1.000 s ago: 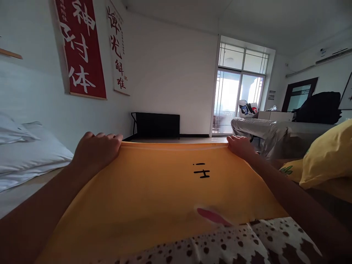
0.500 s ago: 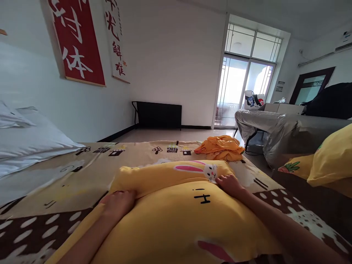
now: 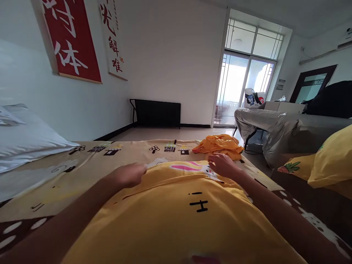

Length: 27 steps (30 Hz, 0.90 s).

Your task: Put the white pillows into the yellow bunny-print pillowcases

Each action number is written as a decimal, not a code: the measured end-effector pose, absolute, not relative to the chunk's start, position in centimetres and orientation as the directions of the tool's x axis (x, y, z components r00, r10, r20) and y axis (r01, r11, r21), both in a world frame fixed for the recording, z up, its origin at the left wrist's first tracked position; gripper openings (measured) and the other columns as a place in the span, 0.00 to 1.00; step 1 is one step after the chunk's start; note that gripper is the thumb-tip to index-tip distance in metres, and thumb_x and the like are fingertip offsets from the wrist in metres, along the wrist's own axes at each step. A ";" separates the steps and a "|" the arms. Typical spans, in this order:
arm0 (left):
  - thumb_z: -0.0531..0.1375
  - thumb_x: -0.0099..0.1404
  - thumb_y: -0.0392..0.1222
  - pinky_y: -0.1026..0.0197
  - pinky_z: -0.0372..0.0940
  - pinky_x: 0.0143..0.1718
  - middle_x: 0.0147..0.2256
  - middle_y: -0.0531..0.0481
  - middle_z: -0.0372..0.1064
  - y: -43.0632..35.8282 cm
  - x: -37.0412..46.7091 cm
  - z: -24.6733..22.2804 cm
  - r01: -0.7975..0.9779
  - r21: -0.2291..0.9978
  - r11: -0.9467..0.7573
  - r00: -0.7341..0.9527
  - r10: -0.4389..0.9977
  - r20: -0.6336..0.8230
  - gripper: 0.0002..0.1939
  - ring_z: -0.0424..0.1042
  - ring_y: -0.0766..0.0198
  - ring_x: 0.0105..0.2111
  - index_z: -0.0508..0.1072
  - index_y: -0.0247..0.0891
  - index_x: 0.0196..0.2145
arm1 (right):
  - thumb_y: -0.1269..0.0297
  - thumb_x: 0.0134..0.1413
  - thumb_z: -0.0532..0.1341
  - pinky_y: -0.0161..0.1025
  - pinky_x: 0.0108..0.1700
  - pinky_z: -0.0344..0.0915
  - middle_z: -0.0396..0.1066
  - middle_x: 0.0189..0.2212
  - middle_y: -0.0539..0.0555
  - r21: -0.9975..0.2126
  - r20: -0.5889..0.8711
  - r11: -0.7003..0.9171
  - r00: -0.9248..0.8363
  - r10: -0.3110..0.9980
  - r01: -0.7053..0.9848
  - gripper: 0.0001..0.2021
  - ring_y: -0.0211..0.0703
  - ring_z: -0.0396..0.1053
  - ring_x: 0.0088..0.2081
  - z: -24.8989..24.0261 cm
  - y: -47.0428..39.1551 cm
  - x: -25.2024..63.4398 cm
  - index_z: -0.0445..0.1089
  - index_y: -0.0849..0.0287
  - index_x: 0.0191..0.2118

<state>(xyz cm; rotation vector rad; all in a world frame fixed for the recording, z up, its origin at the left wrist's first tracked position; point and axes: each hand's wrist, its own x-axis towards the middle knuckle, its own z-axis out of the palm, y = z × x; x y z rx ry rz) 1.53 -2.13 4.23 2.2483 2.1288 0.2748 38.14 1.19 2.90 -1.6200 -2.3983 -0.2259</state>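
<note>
A plump yellow pillowcase with a pillow-like bulge lies right in front of me, printed with "Hi!" and a white rabbit with pink ears. Its far end forms a flap folded across the top. My left hand is closed at the left part of that far edge, the fingertips partly hidden. At the right, my right hand has its fingers curled on the edge beside the rabbit's face. The cloth between both hands is pulled up a little.
A patterned blanket covers the bed. Crumpled orange cloth sits at its far edge. White pillows lie at the left, more yellow bedding at the right. Beyond stands a plastic-covered table; a black folded frame leans by the wall.
Both hands have moved away from me to the flap's far edge, the left one also rightward and the right one slightly left. The flap has become narrower and more creased.
</note>
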 end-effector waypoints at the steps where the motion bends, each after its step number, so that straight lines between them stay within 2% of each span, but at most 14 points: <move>1: 0.54 0.47 0.30 0.54 0.64 0.36 0.33 0.40 0.75 -1.4 3.5 5.0 0.989 0.124 -0.086 0.070 0.990 0.123 0.15 0.72 0.52 0.34 0.76 0.34 0.31 | 0.66 0.59 0.51 0.36 0.44 0.58 0.72 0.40 0.56 -0.046 0.309 0.397 -0.365 0.878 0.917 0.12 0.44 0.68 0.43 3.5 1.7 36.4 0.71 0.58 0.40; 4: 0.48 0.57 0.32 0.51 0.63 0.44 0.46 0.36 0.72 0.7 9.7 5.4 0.982 0.099 -0.159 0.145 0.980 0.139 0.22 0.70 0.51 0.44 0.71 0.33 0.48 | 0.57 0.62 0.49 0.40 0.48 0.58 0.69 0.48 0.58 -0.133 0.326 0.466 -0.405 0.854 0.875 0.17 0.46 0.65 0.49 3.4 3.5 30.8 0.66 0.58 0.49; 7: 0.43 0.64 0.40 0.49 0.59 0.52 0.54 0.41 0.66 2.2 12.8 2.3 0.964 0.139 -0.225 0.200 0.964 0.172 0.25 0.66 0.52 0.53 0.64 0.39 0.56 | 0.54 0.63 0.47 0.43 0.51 0.58 0.67 0.51 0.57 -0.176 0.307 0.500 -0.436 0.846 0.848 0.18 0.46 0.64 0.51 0.4 4.5 27.3 0.63 0.54 0.52; 10: 0.38 0.66 0.53 0.49 0.48 0.61 0.63 0.51 0.50 2.8 10.3 -2.8 0.959 0.208 -0.191 0.166 0.977 0.131 0.30 0.49 0.56 0.63 0.56 0.43 0.62 | 0.53 0.64 0.45 0.45 0.57 0.53 0.61 0.57 0.56 -0.228 0.305 0.514 -0.440 0.844 0.827 0.21 0.45 0.58 0.58 -3.8 4.8 28.6 0.58 0.54 0.58; 12: 0.36 0.65 0.57 0.48 0.46 0.63 0.65 0.48 0.46 2.6 6.4 -6.1 0.966 0.239 -0.094 0.082 0.995 0.063 0.35 0.45 0.56 0.64 0.51 0.37 0.64 | 0.52 0.65 0.42 0.46 0.61 0.47 0.55 0.62 0.57 -0.269 0.305 0.485 -0.404 0.862 0.832 0.24 0.44 0.50 0.63 -6.5 4.9 31.6 0.55 0.56 0.61; 14: 0.35 0.65 0.54 0.46 0.45 0.63 0.65 0.43 0.45 1.9 2.1 -8.6 0.971 0.238 -0.010 0.001 0.999 0.040 0.35 0.45 0.54 0.65 0.49 0.30 0.64 | 0.52 0.65 0.41 0.46 0.63 0.42 0.51 0.64 0.55 -0.278 0.279 0.416 -0.341 0.898 0.866 0.26 0.44 0.45 0.65 -8.7 4.9 35.5 0.53 0.57 0.62; 17: 0.41 0.64 0.48 0.46 0.45 0.63 0.64 0.44 0.48 0.7 -3.0 -10.7 0.992 0.121 -0.018 0.011 0.998 0.062 0.31 0.46 0.54 0.64 0.56 0.33 0.61 | 0.52 0.65 0.40 0.47 0.63 0.41 0.46 0.65 0.55 -0.236 0.200 0.272 -0.227 0.953 0.933 0.27 0.43 0.42 0.66 -11.2 4.3 41.2 0.49 0.57 0.65; 20: 0.45 0.63 0.48 0.41 0.45 0.61 0.64 0.45 0.49 -0.2 -5.2 -10.5 1.000 -0.007 0.011 -0.010 0.995 0.104 0.29 0.45 0.51 0.64 0.60 0.39 0.60 | 0.53 0.64 0.39 0.50 0.60 0.47 0.47 0.65 0.57 -0.193 0.102 0.155 -0.137 0.985 0.969 0.28 0.45 0.45 0.65 -12.8 3.2 46.3 0.47 0.58 0.65; 22: 0.43 0.64 0.47 0.37 0.46 0.60 0.63 0.42 0.49 -0.4 -5.1 -9.3 0.996 -0.025 0.090 -0.085 0.985 0.149 0.29 0.46 0.49 0.64 0.59 0.37 0.60 | 0.56 0.64 0.42 0.53 0.58 0.49 0.51 0.63 0.61 -0.142 0.077 0.118 -0.108 0.991 0.983 0.26 0.49 0.49 0.64 -13.1 2.7 48.7 0.50 0.60 0.64; 25: 0.38 0.64 0.39 0.34 0.47 0.58 0.63 0.37 0.49 -0.3 -2.3 -6.0 0.996 -0.046 0.074 -0.062 0.972 0.226 0.29 0.47 0.49 0.64 0.58 0.31 0.60 | 0.66 0.60 0.47 0.52 0.58 0.49 0.53 0.62 0.67 -0.082 0.153 0.069 -0.056 0.987 0.994 0.25 0.53 0.52 0.62 -11.2 2.9 49.3 0.56 0.64 0.62; 27: 0.38 0.64 0.37 0.36 0.48 0.58 0.63 0.38 0.50 -0.4 1.4 -3.5 0.999 -0.043 -0.017 0.028 0.963 0.269 0.29 0.49 0.51 0.63 0.59 0.30 0.60 | 0.67 0.60 0.47 0.50 0.58 0.50 0.54 0.61 0.67 -0.128 0.256 0.079 -0.044 0.966 0.989 0.23 0.53 0.55 0.61 -8.5 3.0 47.0 0.59 0.66 0.60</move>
